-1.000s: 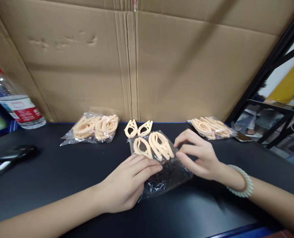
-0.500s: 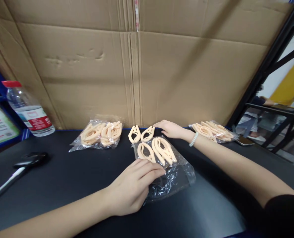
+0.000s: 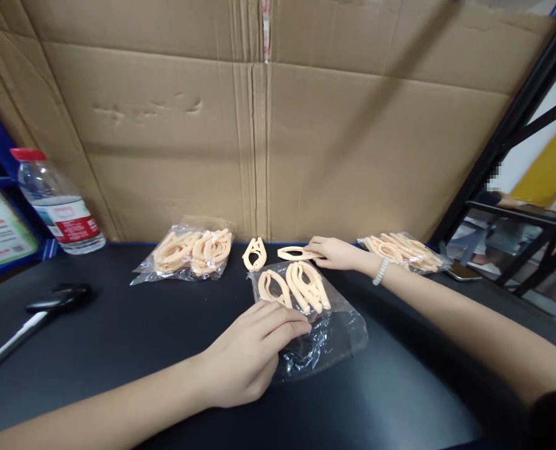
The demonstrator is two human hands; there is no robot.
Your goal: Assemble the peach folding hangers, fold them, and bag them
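Note:
My left hand [image 3: 254, 350] is closed on the near part of a clear plastic bag [image 3: 338, 340]. Inside the bag lie several cream folding hangers [image 3: 308, 286], folded up. Behind it, my right hand [image 3: 331, 252] pinches the right end of a loose folding hanger [image 3: 293, 254], which is tipped so it looks narrow. A bracelet circles the right wrist. Another loose folding hanger [image 3: 254, 254] lies to the left, near the cardboard, touched by neither hand. My left fingers partly cover the bag's contents.
Filled bags of hangers lie left [image 3: 191, 250] and right [image 3: 402, 251], with a phone [image 3: 463, 270] beside the right one. A water bottle [image 3: 64, 212] and a black device with a white cable [image 3: 57, 299] are at left. Cardboard [image 3: 174, 125] walls the table's back. People show beyond the rack.
My right hand has closed on the right-hand loose hanger, tilting it and shifting it slightly right. My left hand stays on the bag. The view has shifted a little.

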